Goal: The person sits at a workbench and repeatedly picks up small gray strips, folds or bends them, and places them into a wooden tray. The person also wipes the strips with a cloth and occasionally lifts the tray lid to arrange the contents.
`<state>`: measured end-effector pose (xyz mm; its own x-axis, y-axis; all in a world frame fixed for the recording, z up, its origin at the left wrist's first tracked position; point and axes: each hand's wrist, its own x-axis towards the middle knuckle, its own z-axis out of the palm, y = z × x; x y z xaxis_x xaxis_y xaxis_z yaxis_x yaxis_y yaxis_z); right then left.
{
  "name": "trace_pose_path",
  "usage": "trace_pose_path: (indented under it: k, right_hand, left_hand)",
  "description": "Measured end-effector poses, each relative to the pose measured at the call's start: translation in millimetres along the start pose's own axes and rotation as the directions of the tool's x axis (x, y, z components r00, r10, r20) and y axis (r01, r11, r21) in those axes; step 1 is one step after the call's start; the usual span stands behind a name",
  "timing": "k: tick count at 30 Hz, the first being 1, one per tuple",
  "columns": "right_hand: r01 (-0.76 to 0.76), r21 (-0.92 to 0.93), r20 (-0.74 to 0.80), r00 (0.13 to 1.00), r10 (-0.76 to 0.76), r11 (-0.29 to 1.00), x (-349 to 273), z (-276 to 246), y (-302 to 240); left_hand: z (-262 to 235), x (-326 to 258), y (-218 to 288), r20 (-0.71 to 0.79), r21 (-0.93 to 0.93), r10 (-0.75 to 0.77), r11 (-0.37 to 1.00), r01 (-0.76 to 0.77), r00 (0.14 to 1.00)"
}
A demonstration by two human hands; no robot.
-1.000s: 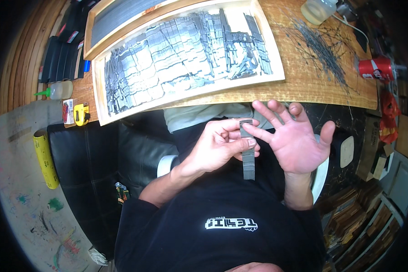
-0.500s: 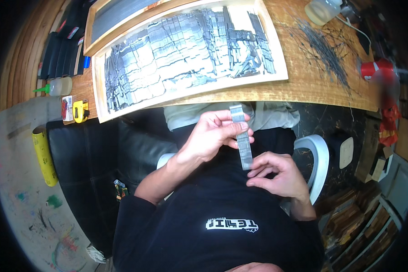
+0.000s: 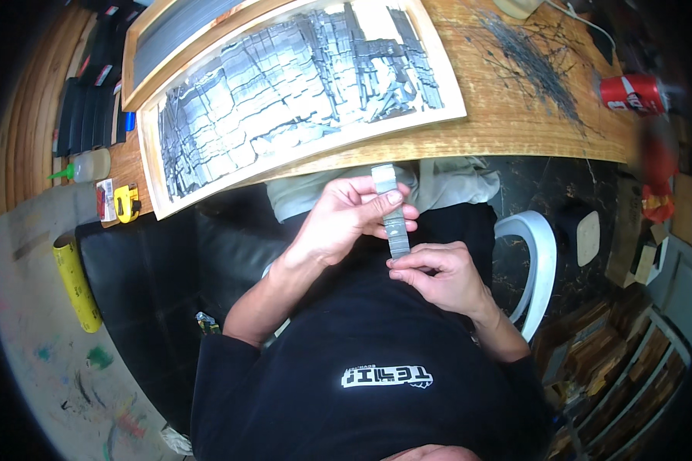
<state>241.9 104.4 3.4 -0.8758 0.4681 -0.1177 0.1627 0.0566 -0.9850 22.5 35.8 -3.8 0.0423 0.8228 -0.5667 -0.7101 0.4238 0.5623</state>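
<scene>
My left hand [image 3: 338,223] holds a narrow, grey, banded strip [image 3: 394,228] upright in front of my chest, thumb across its face and fingers behind. Its exact kind does not show. Thumb and forefinger of my right hand [image 3: 442,276] are closed at the strip's lower end. Beyond my hands, on the table, is a shallow wooden frame tray [image 3: 150,165] with a white base. Rows of thin grey and black strips [image 3: 261,77] fill much of it, with looser, jumbled pieces near its right end.
A second wooden frame [image 3: 134,73] with a dark panel adjoins the tray. Thin dark sticks [image 3: 534,65] lie in a heap at right, near a red can [image 3: 630,94]. A yellow tape measure [image 3: 127,204] and a green-tipped bottle [image 3: 91,166] are at left. A white chair arm [image 3: 544,269] curves beside me.
The view has shifted slightly. My right hand's fingers have come together on the strip's lower end, where they were looser before. My left hand keeps its hold.
</scene>
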Motion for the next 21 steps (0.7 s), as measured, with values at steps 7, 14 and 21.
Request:
trace_pose_path:
  k: [7, 14, 21]
  right_hand:
    - [-0.254, -0.230, -0.401, 0.904, 0.147, 0.939, 13, -84, 33]
    - [-0.176, -0.504, -0.252, 0.966, 0.051, 0.846, -4, -107, 81]
    - [-0.368, 0.095, 0.301, 0.896, 0.326, 0.925, -16, -143, 42]
  left_hand:
    - [-21, 12, -22, -0.168, 0.045, 0.071, 0.997, -0.064, 0.983]
    - [-37, 20, -27, -0.318, 0.003, 0.104, 0.994, -0.108, 0.942]
    - [-33, 24, -34, -0.314, -0.051, 0.090, 0.992, -0.111, 0.945]
